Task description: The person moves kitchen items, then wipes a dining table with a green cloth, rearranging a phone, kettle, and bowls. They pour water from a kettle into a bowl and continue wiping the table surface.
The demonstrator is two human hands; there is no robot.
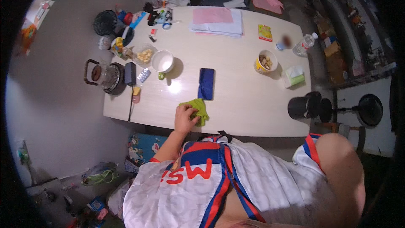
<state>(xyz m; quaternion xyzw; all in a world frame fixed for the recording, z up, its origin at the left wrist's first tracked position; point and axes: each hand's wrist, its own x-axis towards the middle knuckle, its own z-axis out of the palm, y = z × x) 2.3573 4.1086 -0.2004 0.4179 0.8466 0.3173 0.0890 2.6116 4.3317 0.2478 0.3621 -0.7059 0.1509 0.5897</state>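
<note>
My left hand (185,118) is at the near edge of the pale table, fingers and thumb bent onto a crumpled green cloth (200,109). Just beyond the cloth lies a smartphone (206,84) with a dark blue face, its lower end close to the cloth. Farther left stands a white cup (163,61) with a green handle, beside a clear bowl of pale yellow pieces (145,56). My right hand is out of view; a bare bent limb shows at the right, past a striped garment edge.
A paper tub (265,61) of food, a tissue pack (294,77), a water bottle (305,45) and a black canister (300,107) stand right. A glass kettle (106,76) and black power adapter (130,73) are left. Folded cloths (216,22) lie at the far edge.
</note>
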